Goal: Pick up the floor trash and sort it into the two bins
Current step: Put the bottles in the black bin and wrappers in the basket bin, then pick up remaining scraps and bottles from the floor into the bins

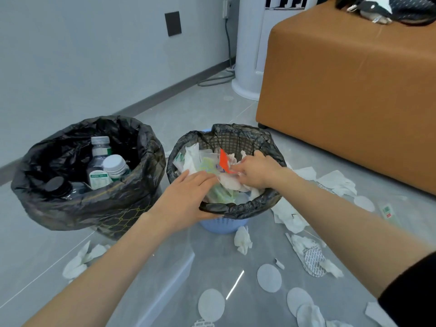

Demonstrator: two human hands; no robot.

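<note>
The left hand (188, 197) lay flat on the bin (259, 206) rim, the right hand (256, 171) pinched tissue (228, 182) inside, and most floor trash (337, 182) lay rightward, nearer the right hand.

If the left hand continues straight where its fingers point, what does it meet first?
Probably the crumpled tissues in the blue bin, just ahead of the left hand; depth is unclear.
</note>
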